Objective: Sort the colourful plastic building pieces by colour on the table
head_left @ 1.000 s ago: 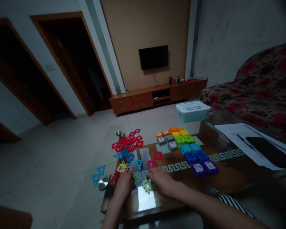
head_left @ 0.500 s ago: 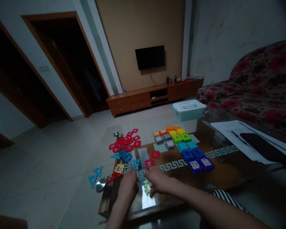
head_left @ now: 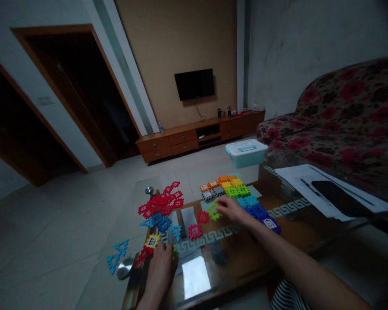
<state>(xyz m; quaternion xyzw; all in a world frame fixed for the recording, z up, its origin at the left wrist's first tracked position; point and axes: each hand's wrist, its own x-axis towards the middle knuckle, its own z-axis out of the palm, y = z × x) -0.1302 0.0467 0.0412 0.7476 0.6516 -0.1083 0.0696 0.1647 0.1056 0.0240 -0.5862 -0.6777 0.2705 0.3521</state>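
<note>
My right hand (head_left: 232,209) is stretched out over the glass table (head_left: 233,254) and pinches a light green toothed tile (head_left: 214,211) beside the rainbow mat of joined tiles (head_left: 237,193). The mat runs from orange and grey through yellow, green and blue to purple tiles (head_left: 271,224). My left hand (head_left: 160,269) rests near the table's front left corner, fingers curled over a small green piece (head_left: 175,254). Loose red tiles (head_left: 161,202), two single red tiles (head_left: 195,231), blue triangles (head_left: 163,222) and a yellow tile (head_left: 152,240) lie between the hands.
A pale blue lidded box (head_left: 245,153) stands on the floor beyond the table. Papers with a dark phone (head_left: 338,196) lie at the table's right end. A floral sofa (head_left: 349,116) is on the right, a TV (head_left: 194,85) and low cabinet at the back wall.
My right hand has carried the green tile away from the front of the table out to the rainbow mat. The left hand stayed near the front corner. The view swung right.
</note>
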